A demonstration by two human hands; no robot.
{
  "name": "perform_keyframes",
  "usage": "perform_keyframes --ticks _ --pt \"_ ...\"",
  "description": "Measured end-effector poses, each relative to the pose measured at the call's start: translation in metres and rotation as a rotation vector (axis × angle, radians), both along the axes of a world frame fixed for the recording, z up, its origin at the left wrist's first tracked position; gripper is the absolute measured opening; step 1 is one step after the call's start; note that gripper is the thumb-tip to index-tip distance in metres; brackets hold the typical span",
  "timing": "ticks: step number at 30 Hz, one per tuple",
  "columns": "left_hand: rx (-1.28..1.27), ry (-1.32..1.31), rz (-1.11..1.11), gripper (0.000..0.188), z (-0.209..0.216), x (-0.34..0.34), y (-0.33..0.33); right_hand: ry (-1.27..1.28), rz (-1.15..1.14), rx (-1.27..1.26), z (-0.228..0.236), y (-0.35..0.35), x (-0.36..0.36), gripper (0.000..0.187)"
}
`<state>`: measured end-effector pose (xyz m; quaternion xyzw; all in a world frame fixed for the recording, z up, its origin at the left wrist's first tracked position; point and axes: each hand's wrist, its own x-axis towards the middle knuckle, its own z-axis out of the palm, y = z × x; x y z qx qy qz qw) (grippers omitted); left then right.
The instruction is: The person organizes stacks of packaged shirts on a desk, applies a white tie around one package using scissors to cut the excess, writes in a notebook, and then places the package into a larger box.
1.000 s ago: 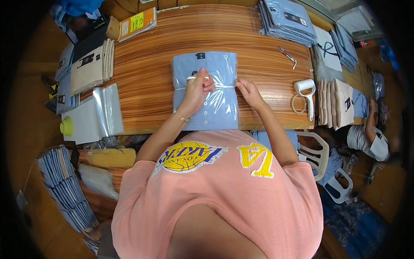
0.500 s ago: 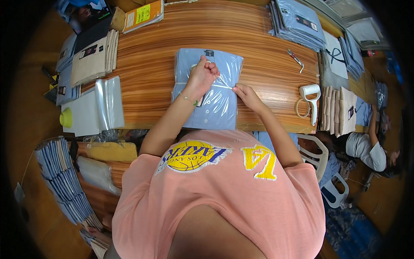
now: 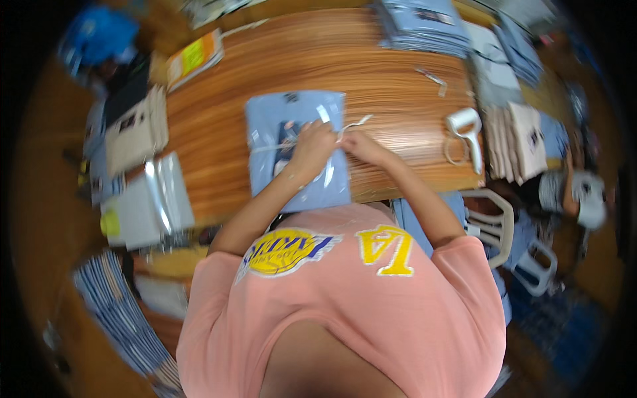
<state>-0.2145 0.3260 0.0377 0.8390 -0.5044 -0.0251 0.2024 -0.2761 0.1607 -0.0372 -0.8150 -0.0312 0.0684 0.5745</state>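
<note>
In front of me on the table lies a folded light blue shirt bundle in clear plastic, with a dark label on its front. A thin white string runs across the bundle, its loose end sticking up at the right. My left hand is closed over the bundle's middle, gripping the string. Close beside it, at the bundle's right edge, my right hand pinches the string too. The picture is somewhat blurred, so the fingers and any knot are hard to make out.
A white lint roller and a small cutter lie to the right. Blue shirt stacks stand far right, beige garments far left. Clear plastic bags lie near left. A plastic chair stands by the table's right.
My left hand has come down onto the bundle, and both hands are now close together at its right side. A loose string end now sticks out. The whole view has shifted and turned slightly.
</note>
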Motion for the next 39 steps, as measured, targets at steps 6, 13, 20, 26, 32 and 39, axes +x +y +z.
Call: perform_keyframes --ticks 6,13,20,26,32,39 --pt "-0.170 0.370 -0.118 0.010 -0.007 0.012 -0.003 -0.010 0.058 0.040 0.003 0.001 0.004 0.033" --pt "-0.079 0.555 -0.224 0.012 -0.008 0.012 -0.002 -0.233 -0.080 -0.145 -0.021 0.006 -0.011 0.031" --pt "-0.069 0.620 -0.263 0.013 -0.013 0.012 0.003 -0.236 -0.155 -0.164 -0.044 0.026 -0.001 0.029" --pt "-0.101 0.544 -0.264 0.011 -0.023 0.010 -0.001 -0.237 -0.244 -0.204 -0.046 0.029 -0.005 0.031" --pt "-0.089 0.636 -0.263 0.017 -0.032 0.021 0.004 -0.190 -0.229 -0.261 -0.050 0.025 0.003 0.035" --pt "-0.197 0.757 -0.154 0.015 -0.056 0.045 0.012 -0.355 -0.285 -0.077 -0.052 0.034 -0.004 0.034"
